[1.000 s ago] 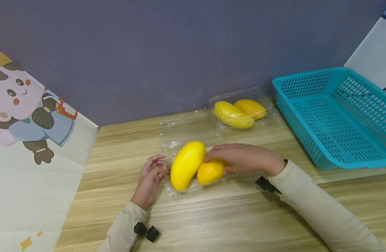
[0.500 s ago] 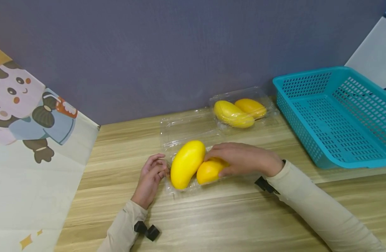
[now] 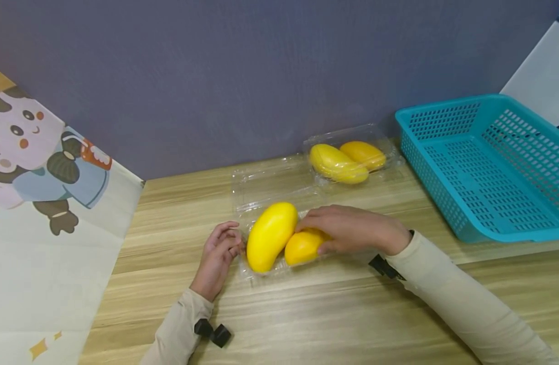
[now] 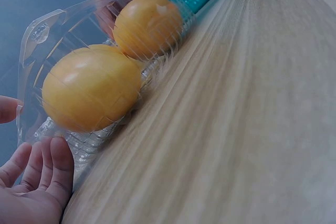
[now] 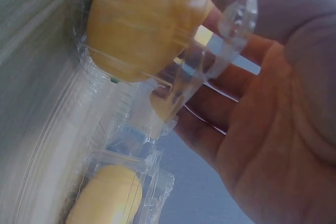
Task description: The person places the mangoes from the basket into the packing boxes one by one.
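Note:
Two yellow mangoes lie in an open clear plastic clamshell box (image 3: 256, 274), its lid folded back towards the wall. My right hand (image 3: 352, 230) reaches over the box's right side and grips the smaller, orange-yellow mango (image 3: 303, 247); its fingers lie on top and the thumb on the near side. The larger mango (image 3: 271, 237) leans beside it on the left. My left hand (image 3: 219, 258) holds the left edge of the box with bent fingers; in the left wrist view, one fingertip (image 4: 8, 109) touches the rim. The right palm (image 5: 283, 129) shows in the right wrist view, beside the box wall.
Near the wall stands another clear box (image 3: 372, 133) with two mangoes (image 3: 337, 165) inside. A teal plastic basket (image 3: 457, 215) occupies the right side of the wooden table (image 3: 334, 324). A cartoon panel (image 3: 42, 284) borders the left.
My right hand and the smaller mango have shifted very slightly to the left within the box. My left hand has stayed at the box edge.

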Demonstrator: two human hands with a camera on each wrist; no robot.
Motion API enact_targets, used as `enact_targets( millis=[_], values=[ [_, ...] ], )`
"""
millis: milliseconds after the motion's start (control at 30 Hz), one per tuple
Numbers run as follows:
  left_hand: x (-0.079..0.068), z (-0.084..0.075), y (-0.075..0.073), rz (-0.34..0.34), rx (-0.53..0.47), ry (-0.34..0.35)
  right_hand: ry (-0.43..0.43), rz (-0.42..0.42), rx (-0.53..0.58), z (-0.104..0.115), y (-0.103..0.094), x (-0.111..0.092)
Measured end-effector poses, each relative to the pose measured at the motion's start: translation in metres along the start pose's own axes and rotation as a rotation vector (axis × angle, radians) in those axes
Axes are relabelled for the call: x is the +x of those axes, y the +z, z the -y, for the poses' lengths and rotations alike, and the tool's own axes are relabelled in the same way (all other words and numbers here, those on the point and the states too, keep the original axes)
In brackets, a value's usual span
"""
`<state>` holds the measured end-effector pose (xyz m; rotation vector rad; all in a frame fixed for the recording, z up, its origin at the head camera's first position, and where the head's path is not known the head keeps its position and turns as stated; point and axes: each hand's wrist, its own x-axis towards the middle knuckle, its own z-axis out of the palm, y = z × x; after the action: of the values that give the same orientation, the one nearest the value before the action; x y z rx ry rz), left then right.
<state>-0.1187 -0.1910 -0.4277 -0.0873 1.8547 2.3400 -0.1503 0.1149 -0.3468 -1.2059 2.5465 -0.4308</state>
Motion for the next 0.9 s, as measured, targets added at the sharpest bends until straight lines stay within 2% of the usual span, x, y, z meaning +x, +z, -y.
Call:
enact_targets(
  millis=[900],
  values=[
    [0.0016, 0.001, -0.0003, 0.006, -0.009, 0.008, -0.024, -0.008, -0.042, 0.0013, -0.0013, -0.0006]
  ],
)
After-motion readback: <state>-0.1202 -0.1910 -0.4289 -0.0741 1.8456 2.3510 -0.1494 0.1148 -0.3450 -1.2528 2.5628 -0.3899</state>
